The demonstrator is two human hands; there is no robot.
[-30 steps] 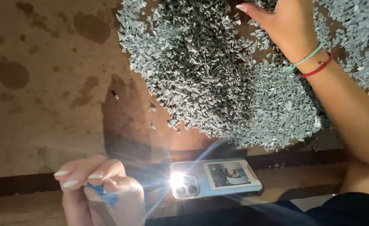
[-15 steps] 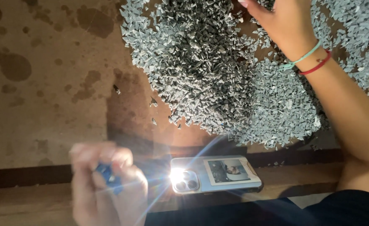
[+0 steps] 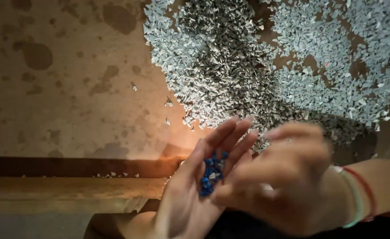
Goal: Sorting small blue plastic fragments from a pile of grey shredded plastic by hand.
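My left hand (image 3: 195, 194) lies palm up near me, fingers loosely cupped and half open around a small clutch of blue chips (image 3: 210, 175) sitting in the hollow of the palm. My right hand (image 3: 288, 186) is blurred, close beside it on the right, fingertips drawn toward the palm; whether they pinch a chip or come empty I cannot tell. Two cords, red and pale green, ring that wrist (image 3: 358, 199). Farther off, spread across the stained brown surface (image 3: 62, 88), sits the big heap of grey chips (image 3: 257, 75), with a few strays (image 3: 168, 102) scattered to its left. The risk I see is in the cup itself: it is shallow, the blue bits lie near the gap between my fingers, and a tilt of the palm or a nudge from the right fingertips could send them sliding off. If they fall toward the far heap they would mix among the grey; nearer, they could drop past the wooden ledge (image 3: 71, 188) into the dark below.
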